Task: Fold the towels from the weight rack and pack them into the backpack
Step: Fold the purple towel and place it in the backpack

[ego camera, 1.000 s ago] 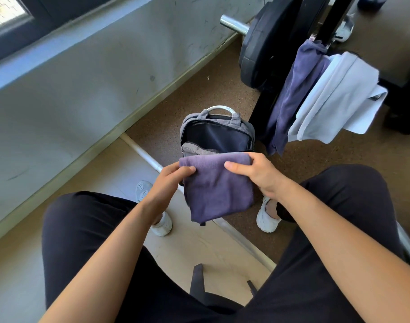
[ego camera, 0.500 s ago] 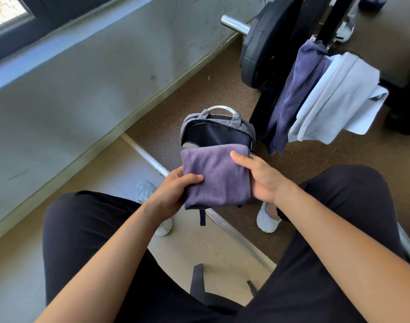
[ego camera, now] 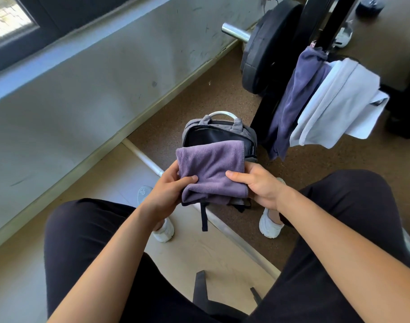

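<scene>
Between the two hands lies a folded purple towel point(ego camera: 211, 169), held flat. The left hand point(ego camera: 169, 194) pinches its left edge with the thumb on top and fingers underneath, and the right hand point(ego camera: 259, 185) clamps the right edge the same way. Just beyond the fingertips stands the grey backpack point(ego camera: 219, 131), its main compartment unzipped and gaping toward the person. The towel's far edge overlaps that mouth, though from this angle I cannot tell whether it has entered or merely hangs in front.

The step in hand looks to be sliding the bundle in. To do it well, keep both thumbs pressed so the layers do not slip apart. Tip the far edge downward and feed it along the bag's back wall, leaving room for more. Loosen the grip only once the towel sits low inside.

Beyond the right hand, well apart, a dark blue towel point(ego camera: 294, 99) and a pale towel point(ego camera: 334, 103) hang on the weight rack point(ego camera: 332, 24), not yet folded.
</scene>
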`<state>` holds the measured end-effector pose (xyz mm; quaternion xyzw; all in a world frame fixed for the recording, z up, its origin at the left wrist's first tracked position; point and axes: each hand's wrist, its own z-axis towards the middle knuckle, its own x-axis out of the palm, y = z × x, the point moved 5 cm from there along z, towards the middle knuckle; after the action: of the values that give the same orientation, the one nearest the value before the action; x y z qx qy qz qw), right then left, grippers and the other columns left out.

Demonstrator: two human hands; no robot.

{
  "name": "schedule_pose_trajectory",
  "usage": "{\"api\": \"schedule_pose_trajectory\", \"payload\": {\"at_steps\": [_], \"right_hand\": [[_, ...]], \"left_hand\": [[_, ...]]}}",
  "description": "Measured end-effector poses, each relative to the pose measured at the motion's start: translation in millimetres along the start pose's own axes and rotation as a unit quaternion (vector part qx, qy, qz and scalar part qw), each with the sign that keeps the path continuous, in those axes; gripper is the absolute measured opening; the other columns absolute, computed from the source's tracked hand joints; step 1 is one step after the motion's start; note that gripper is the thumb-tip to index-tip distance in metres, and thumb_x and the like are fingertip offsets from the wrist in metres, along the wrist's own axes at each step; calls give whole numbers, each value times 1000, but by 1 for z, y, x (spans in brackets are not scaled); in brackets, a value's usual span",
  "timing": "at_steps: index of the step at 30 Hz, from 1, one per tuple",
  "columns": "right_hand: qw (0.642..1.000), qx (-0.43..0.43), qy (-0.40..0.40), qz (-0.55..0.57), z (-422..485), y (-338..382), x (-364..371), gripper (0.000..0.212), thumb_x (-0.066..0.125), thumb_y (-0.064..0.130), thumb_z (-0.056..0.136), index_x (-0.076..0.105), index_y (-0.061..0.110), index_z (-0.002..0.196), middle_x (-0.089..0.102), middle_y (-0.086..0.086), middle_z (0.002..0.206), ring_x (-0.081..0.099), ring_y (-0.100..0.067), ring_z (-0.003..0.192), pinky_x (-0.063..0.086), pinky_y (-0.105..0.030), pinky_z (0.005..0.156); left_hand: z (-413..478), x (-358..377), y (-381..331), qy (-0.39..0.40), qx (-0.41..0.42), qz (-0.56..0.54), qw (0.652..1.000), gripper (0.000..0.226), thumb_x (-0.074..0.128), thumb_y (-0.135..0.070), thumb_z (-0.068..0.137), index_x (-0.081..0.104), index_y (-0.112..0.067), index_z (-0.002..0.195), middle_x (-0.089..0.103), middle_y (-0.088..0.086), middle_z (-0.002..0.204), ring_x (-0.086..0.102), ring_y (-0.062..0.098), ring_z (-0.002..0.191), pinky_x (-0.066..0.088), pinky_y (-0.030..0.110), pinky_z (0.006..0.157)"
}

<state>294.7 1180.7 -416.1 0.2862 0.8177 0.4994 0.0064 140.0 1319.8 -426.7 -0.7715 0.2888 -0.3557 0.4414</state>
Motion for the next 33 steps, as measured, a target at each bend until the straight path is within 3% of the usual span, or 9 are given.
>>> {"api": "schedule_pose_trajectory", "payload": {"at_steps": [5, 8, 10, 14, 19, 23, 26, 29, 33], "right_hand": [[998, -29, 16, 47, 0, 7, -2, 27, 59, -4, 93, 66, 10, 115, 75, -10, 106, 73, -23, 97, 61, -33, 79], [996, -52, 20, 65, -2, 12, -5, 30, 54, -11, 92, 71, 12, 102, 74, -8, 87, 72, -19, 75, 59, -29, 60], [994, -55, 30, 94, -2, 14, -4, 46, 47, -14, 93, 79, 20, 94, 68, -8, 81, 68, -13, 65, 55, -22, 50], [990, -55, 62, 118, -4, 16, 0, 59, 39, -13, 96, 83, 27, 92, 75, -1, 88, 68, -8, 67, 53, -18, 50], [991, -48, 44, 118, -6, 16, 0, 51, 33, -11, 98, 77, 15, 89, 72, -4, 82, 67, -12, 63, 52, -19, 48], [992, -18, 55, 110, -7, 16, 2, 30, 31, 11, 95, 61, 7, 91, 59, -16, 97, 59, -19, 75, 51, -26, 55], [999, -11, 52, 8, -2, 4, 4, 23, 56, 34, 90, 56, 13, 83, 46, -13, 99, 51, -21, 79, 48, -30, 59], [987, -86, -9, -138, 1, -2, 1, 21, 76, 13, 86, 56, 8, 86, 48, -8, 90, 51, -14, 81, 50, -27, 67], [964, -139, -62, -220, 2, 3, -7, 19, 77, 1, 81, 62, 5, 91, 61, -11, 97, 57, -12, 96, 46, -29, 91]], "left_hand": [[-3, 2, -10, 23, 6, -59, 998, 51, 58, 13, 87, 58, -12, 131, 71, 17, 121, 71, 28, 105, 60, 37, 87], [-8, 7, -17, 23, -2, -82, 996, 40, 54, 10, 79, 60, -4, 116, 77, 10, 94, 75, 20, 80, 59, 28, 68], [-8, 7, -19, 21, -9, -96, 995, 33, 48, 14, 80, 64, -1, 104, 76, 9, 80, 73, 17, 67, 56, 25, 58], [-6, 10, -18, 12, -18, -144, 989, 61, 31, 25, 86, 79, -10, 72, 73, 11, 71, 70, 18, 58, 54, 24, 52], [-10, 18, -23, 26, -38, -144, 989, 64, 26, 15, 91, 80, -10, 66, 74, 8, 70, 71, 16, 58, 55, 24, 51], [-12, 19, -23, 27, -75, -172, 982, 47, 37, -25, 80, 77, -5, 64, 74, 15, 74, 72, 24, 62, 56, 25, 53], [-9, 14, -10, 37, -104, -50, 993, 51, 50, -48, 85, 79, -6, 80, 74, 16, 84, 71, 26, 72, 54, 24, 61], [-1, 0, 4, -24, -82, 49, 995, 29, 80, -37, 64, 59, -17, 66, 62, 9, 80, 53, 20, 64, 41, 25, 51], [0, -5, 7, -39, -61, 32, 997, 51, 91, -18, 56, 64, -18, 100, 63, 11, 94, 64, 19, 69, 51, 28, 54]]}}
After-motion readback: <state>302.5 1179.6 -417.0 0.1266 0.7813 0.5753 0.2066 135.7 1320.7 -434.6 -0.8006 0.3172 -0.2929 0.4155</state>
